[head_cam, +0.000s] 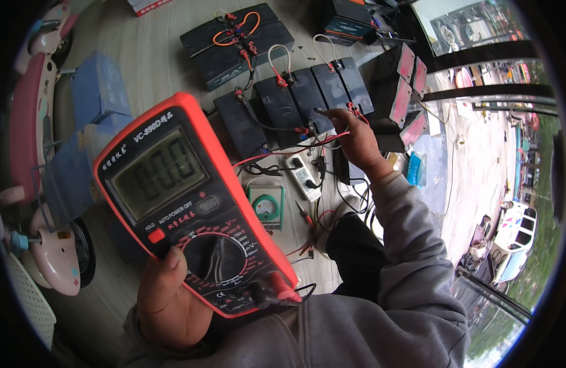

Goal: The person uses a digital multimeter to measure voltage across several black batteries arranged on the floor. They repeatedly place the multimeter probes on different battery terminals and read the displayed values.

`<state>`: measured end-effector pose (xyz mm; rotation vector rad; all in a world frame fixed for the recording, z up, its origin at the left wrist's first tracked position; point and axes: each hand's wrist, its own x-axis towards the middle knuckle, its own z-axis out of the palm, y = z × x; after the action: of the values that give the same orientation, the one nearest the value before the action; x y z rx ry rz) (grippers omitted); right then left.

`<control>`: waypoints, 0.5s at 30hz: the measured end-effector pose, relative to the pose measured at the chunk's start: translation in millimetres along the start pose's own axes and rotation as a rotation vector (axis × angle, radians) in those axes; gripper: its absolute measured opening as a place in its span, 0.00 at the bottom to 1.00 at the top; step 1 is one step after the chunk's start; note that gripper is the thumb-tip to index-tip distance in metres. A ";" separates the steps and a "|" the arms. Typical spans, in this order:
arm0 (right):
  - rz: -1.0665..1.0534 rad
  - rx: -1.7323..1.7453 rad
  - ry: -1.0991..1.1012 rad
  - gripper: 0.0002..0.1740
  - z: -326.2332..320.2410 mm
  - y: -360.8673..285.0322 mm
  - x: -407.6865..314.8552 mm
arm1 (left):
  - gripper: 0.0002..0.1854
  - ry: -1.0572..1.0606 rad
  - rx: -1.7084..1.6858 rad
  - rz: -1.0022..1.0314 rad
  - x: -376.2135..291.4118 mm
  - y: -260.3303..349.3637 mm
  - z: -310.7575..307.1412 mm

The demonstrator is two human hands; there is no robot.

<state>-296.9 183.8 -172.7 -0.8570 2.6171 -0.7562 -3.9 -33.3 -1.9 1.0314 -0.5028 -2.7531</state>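
My left hand [170,301] grips the lower left side of a red-and-black digital multimeter [168,225], its thumb beside the rotary dial [214,257]. Digits show on the display [159,172]. Red and black plugs [280,287] sit in its lower sockets. My right hand [359,142] reaches over a row of dark batteries [290,99] wired together at their terminals. Its fingers are closed on test leads, with a red lead [283,153] running out and a dark probe tip [319,111] near a battery top. Whether the tip touches anything, I cannot tell.
A white power strip [303,177] with plugs and a green-framed analog meter [266,207] lie on the floor among loose cables. More wired batteries [237,43] stand beyond. Blue cases [99,89] and pink ride-on vehicles [32,129] are left; glass panes [494,184] are right.
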 end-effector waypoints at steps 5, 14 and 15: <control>-0.174 0.125 0.160 0.15 -58.0 10.2 -41.0 | 0.26 -0.131 -0.026 -0.016 -1.4 -7.3 -4.1; 0.223 0.529 0.784 0.19 -74.5 121.4 -201.4 | 0.22 -0.160 0.454 0.034 -13.6 -35.9 18.3; 0.247 0.499 0.883 0.20 -60.1 135.0 -216.0 | 0.21 -0.160 0.528 0.046 -15.4 -44.1 21.3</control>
<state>-215.3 432.4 -176.7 -0.0215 2.8667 -1.9327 -7.8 17.2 6.5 0.8697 -1.3106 -2.7335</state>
